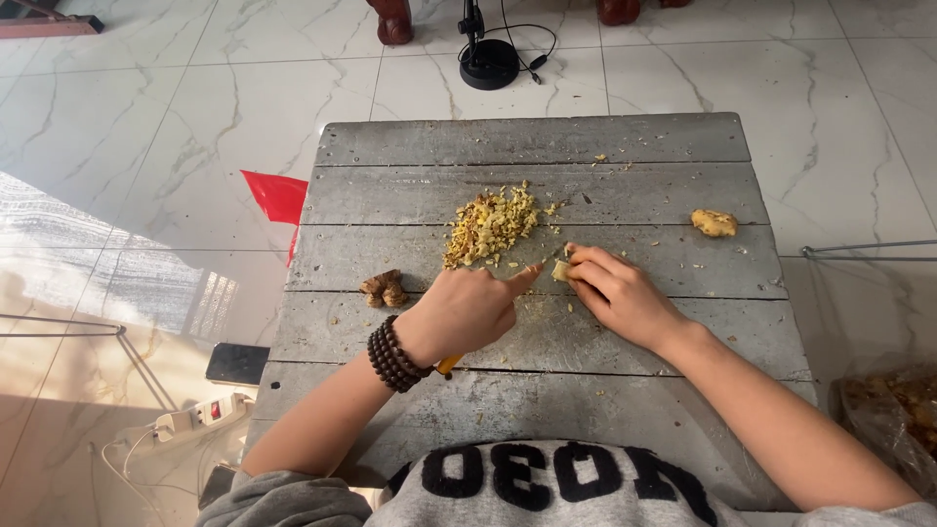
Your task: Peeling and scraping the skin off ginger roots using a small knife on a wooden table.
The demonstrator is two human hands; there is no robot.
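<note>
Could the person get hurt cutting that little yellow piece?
Maybe. The left hand works a knife right beside the right hand's fingertips, which pinch a very small ginger piece, so a slip could nick them. The chopped pile is already scattered across the grey board table, so more bits might roll off onto the floor.

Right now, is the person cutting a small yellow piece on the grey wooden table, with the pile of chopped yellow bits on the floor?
Not quite. The head view shows the pile of chopped yellow bits lying on the grey wooden table, not the floor. The rest holds: the left hand works an orange-handled knife at the small yellow piece under the right hand.
</note>
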